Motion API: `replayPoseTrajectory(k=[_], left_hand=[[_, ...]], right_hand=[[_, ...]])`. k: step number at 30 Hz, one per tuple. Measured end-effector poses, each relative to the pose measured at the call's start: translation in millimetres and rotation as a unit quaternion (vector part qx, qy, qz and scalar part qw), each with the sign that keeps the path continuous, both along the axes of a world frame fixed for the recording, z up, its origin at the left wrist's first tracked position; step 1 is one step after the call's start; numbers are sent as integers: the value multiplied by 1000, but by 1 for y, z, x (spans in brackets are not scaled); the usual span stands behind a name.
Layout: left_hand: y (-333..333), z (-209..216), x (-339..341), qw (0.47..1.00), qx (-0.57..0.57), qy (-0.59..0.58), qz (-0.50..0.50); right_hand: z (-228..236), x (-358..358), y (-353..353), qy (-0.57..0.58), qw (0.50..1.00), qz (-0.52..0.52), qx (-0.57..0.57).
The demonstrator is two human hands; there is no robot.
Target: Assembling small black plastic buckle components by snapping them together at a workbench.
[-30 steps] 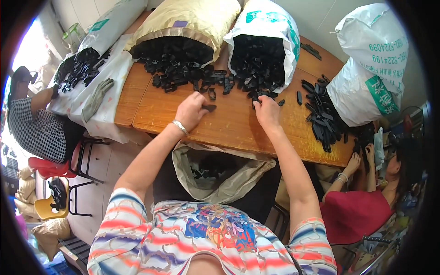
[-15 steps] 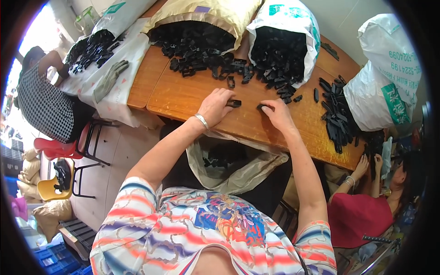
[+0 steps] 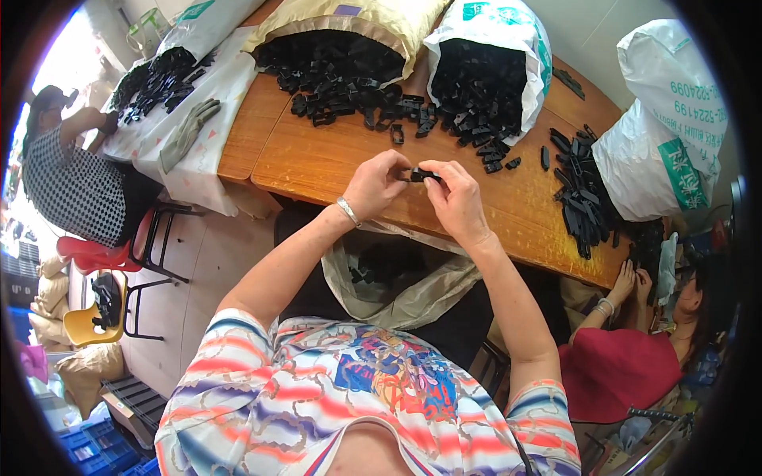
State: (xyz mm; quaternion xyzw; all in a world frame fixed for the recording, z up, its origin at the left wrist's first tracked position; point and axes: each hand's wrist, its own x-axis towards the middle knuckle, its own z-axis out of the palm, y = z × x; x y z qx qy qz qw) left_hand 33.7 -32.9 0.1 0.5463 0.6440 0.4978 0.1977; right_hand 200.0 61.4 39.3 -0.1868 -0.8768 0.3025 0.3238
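Over the near edge of the wooden table, my left hand [image 3: 376, 187] and my right hand [image 3: 459, 198] meet at a small black plastic part [image 3: 421, 175]. Left thumb and fingers pinch its left end. On the right end, my right fingers are closed, holding a second small black piece against it; that piece is mostly hidden by the fingertips. Beyond my hands lies a heap of black plastic parts [image 3: 341, 89], spilling from a tan sack [image 3: 333, 17]. One loose black part [image 3: 398, 134] rests just past my left fingers.
A white sack [image 3: 536, 55] spills smaller black pieces at the back. Longer black strips [image 3: 583, 190] lie on the right beside another white sack [image 3: 663, 159]. An open sack [image 3: 373, 305] hangs below the table edge. One person works at left, another at lower right.
My right hand has moved left with its small black piece and met the part in my left hand. The left hand has barely shifted; both pieces now touch or nearly touch.
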Motion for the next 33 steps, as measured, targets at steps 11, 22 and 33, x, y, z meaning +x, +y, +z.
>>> replayPoseTrajectory(k=[11,22,33], left_hand=[[-8,3,12,959,-14,-277,-55],[-17,10,12,941,-35,-311,-129],[-85,4,43,964,-194,-130,-127]], right_hand=[[7,7,-15,-2,997,-55,45],[8,16,-15,-61,993,11,102],[-17,59,-37,-144,960,150,-190]])
